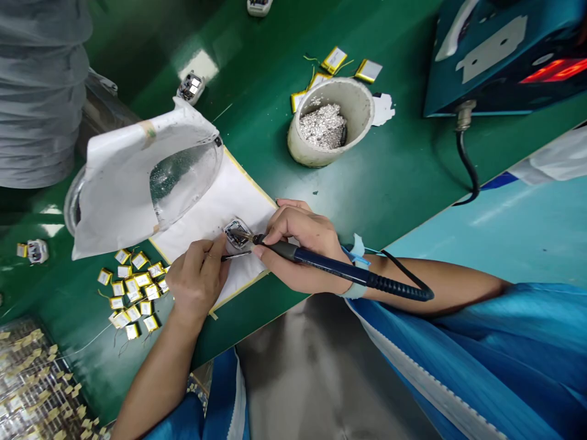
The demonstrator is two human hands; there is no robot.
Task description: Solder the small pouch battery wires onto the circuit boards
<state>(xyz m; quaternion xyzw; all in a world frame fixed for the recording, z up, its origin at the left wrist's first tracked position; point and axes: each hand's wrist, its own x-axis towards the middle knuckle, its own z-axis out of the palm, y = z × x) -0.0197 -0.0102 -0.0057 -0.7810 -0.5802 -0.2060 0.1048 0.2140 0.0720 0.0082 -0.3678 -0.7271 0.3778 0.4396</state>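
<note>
My right hand (309, 244) is wrapped round a soldering iron (332, 264) with a dark blue handle. The iron's tip reaches into a small white device housing (237, 233) whose open side shows a circuit board. In my left hand (195, 275) is a pair of slim dark tweezers (236, 255), its points beside the housing's lower edge. The fingertips of that hand are close to the housing's left side, and whether they touch it I cannot tell. Under the work lies a white sheet (247, 183) with yellow taped edges.
Many small yellow-edged batteries (132, 286) lie left of my left hand. A cup of solder scraps (328, 143) stands ahead, more batteries (334, 60) behind it. A clear shield (183, 177) with white paper leans over the sheet. A soldering station (499, 55) stands at the right; a grey duct (41, 91) at the left.
</note>
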